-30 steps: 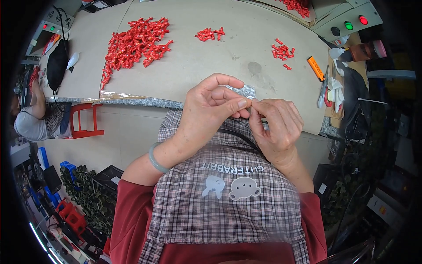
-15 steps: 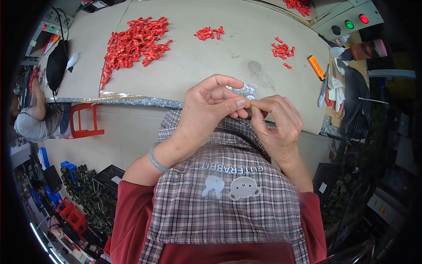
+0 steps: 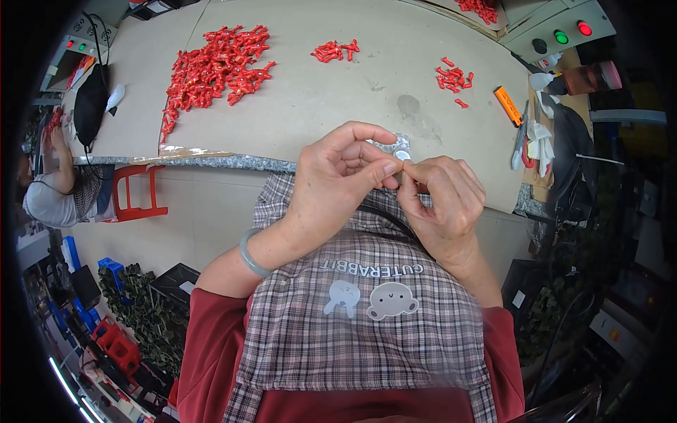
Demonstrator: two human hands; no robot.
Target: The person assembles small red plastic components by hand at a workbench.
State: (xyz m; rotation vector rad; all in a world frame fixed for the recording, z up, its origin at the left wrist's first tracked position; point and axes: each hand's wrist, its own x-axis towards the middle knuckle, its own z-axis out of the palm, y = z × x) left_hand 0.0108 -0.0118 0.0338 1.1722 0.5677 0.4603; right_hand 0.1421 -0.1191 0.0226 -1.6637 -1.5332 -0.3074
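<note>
My left hand [image 3: 343,166] and my right hand [image 3: 446,194] meet at the table's front edge, thumbs and forefingers pinched together tip to tip. Whatever lies between the fingertips is too small and too covered to name. The other fingers of my left hand curl loosely above the pinch. Just beyond the fingertips, a small round whitish piece [image 3: 403,155] shows on a speckled grey patch of the edge. Up the table lie a large heap of shiny red small figure-like pieces [image 3: 215,67], a small cluster of red pieces [image 3: 335,51] and a scatter of small red parts [image 3: 453,79].
On the right lie an orange box cutter [image 3: 508,106], scissors [image 3: 520,146], crumpled white tissue [image 3: 540,141] and a bottle with a pink cap [image 3: 592,79]. A control box with coloured buttons [image 3: 560,35] stands at the back right. Another person [image 3: 60,183] sits at the far left beside a red stool [image 3: 134,194].
Both hands hold nearly the same place and stay pinched together. My left wrist has turned slightly, and the fingertips have shifted a little. The red pieces lie as before.
</note>
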